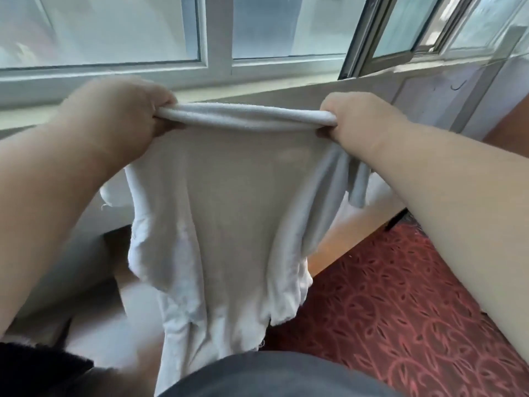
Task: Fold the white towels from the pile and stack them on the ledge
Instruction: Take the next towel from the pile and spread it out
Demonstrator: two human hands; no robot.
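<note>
A white towel (229, 213) hangs in the air in front of me, stretched between both hands along its rolled top edge. My left hand (120, 116) grips the top left corner and my right hand (357, 118) grips the top right corner. The towel drapes down past my waist, with its lower edge crumpled and uneven. Behind the hands runs the pale window ledge (272, 91). More white cloth (114, 193) shows behind the towel at the left, mostly hidden.
Large windows (114, 27) stand behind the ledge, with an open dark-framed pane (400, 30) at the right. A red patterned carpet (400, 325) covers the floor at the lower right. A wooden edge (357, 224) runs diagonally below my right arm.
</note>
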